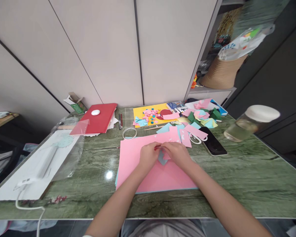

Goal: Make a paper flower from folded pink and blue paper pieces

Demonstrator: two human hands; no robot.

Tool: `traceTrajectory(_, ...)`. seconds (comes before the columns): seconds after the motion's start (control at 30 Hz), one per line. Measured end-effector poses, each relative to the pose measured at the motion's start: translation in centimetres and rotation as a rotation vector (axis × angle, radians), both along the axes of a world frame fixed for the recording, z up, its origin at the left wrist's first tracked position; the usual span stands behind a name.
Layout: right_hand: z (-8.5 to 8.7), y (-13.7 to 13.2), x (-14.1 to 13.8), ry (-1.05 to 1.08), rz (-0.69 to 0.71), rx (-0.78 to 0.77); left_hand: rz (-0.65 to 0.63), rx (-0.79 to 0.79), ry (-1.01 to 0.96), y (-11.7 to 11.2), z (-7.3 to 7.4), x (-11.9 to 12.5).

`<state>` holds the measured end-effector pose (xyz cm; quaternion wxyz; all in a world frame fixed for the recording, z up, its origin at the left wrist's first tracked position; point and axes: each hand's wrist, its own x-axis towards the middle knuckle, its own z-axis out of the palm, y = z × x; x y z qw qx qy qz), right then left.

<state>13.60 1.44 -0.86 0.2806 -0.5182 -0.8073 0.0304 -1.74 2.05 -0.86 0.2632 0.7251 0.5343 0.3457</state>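
**Small paper piece between both hands, many folded ones already made**

Starting at your left, the white sheet [37,164] and red folder [96,122] lie untouched on the green table [249,177]. At centre, your left hand [148,157] and right hand [178,154] meet over the pink sheet [160,176]. Both sets of fingers are closed together, pinching a small blue-and-pink paper piece [162,157] just above that sheet; the exact grip is partly hidden. Further back and right, small finished pieces [150,116] sit on the yellow sheet [140,113], beside a pile of folded papers [202,117]. So I judge the work well underway, this piece unfinished. The phone [213,142] and jar [251,123] stand well apart.
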Motion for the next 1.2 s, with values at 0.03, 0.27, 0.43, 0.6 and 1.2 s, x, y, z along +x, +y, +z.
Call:
traceTrajectory(0.03, 0.09, -0.04, -0.1, 0.012, -0.013, 0.002, 0.002, -0.021, -0.019, 0.12, -0.03, -0.08)
traceTrajectory(0.27, 0.28, -0.12, -0.38, 0.045, -0.185, -0.149, 0.131, 0.009, -0.109, 0.36, 0.51, -0.48)
traceTrajectory(0.43, 0.36, -0.14, -0.26, -0.049, -0.164, -0.163, 0.088, 0.011, 0.021, -0.12, 0.68, -0.07)
traceTrajectory(0.6, 0.66, -0.29, -0.25, -0.118, -0.12, -0.163, 0.049, 0.014, 0.181, -0.05, 0.1, 0.1)
traceTrajectory(1.2, 0.84, -0.39, 0.17, -0.046, -0.035, -0.071, -0.02, 0.064, 0.034, -0.02, 0.16, -0.03)
